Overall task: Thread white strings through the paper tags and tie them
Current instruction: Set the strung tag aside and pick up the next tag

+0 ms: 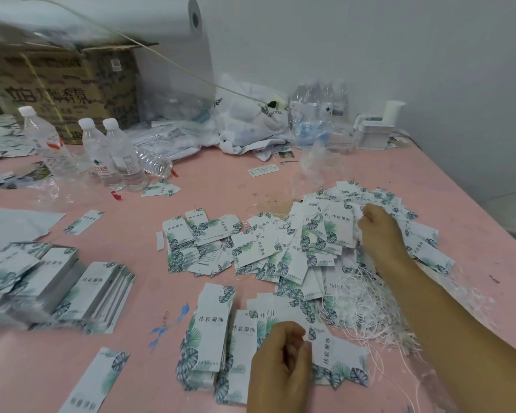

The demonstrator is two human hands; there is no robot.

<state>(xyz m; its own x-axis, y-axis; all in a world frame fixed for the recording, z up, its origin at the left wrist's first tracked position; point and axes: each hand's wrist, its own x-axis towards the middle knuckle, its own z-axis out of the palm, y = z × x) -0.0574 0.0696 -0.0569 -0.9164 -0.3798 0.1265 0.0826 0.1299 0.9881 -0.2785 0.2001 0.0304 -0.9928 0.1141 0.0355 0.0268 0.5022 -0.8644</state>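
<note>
Leaf-printed white paper tags lie in a loose heap (295, 245) on the pink table (191, 186). A tangle of white strings (367, 311) sits at the near right of the heap, under my right forearm. My right hand (380, 234) reaches into the far side of the heap, its fingers curled shut on white paper there. My left hand (280, 365) is near the front edge, with thumb and fingers pinching the corner of one tag (338, 353). Small stacks of tags (213, 332) lie just left of that hand.
Taller tag stacks (93, 293) stand at the left. Three water bottles (113, 153) and a cardboard box (60, 84) are at the back left. Crumpled plastic bags (245, 126) and a white holder (376, 129) line the wall. The table edge (489, 222) runs along the right.
</note>
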